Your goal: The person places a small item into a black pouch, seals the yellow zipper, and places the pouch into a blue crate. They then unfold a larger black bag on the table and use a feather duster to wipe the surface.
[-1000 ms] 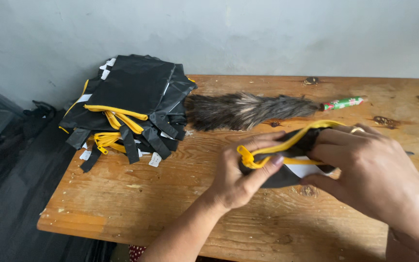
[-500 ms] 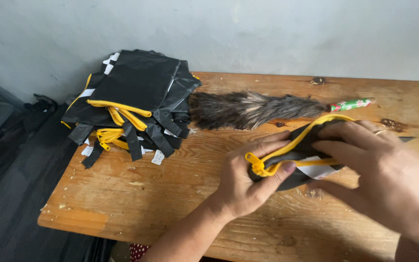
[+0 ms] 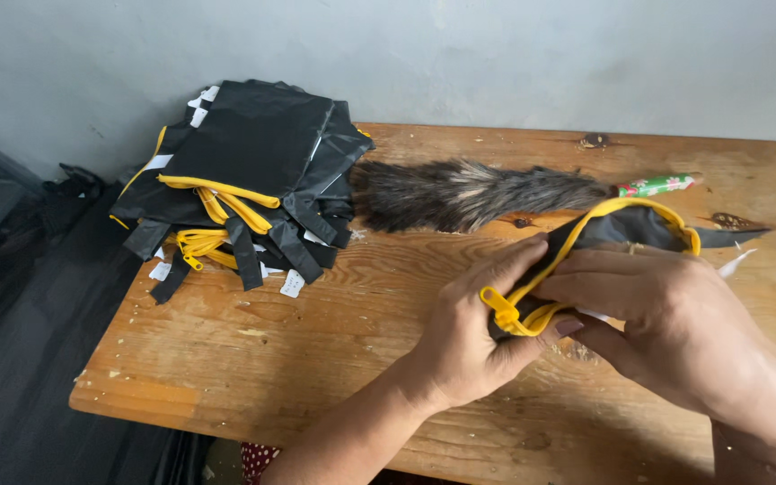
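Pouch [image 3: 626,226] lengthwise left-right, yellow loop leftward

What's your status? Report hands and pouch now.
Left hand and right hand both grip black pouch with yellow zipper. Feather duster just behind. Pouch stack clear at left.

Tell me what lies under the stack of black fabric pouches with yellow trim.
The stack of black fabric pouches with yellow trim rests on the worn wooden table, overhanging its back left corner. White tags and black straps poke out below. The tabletop beneath the stack is covered.
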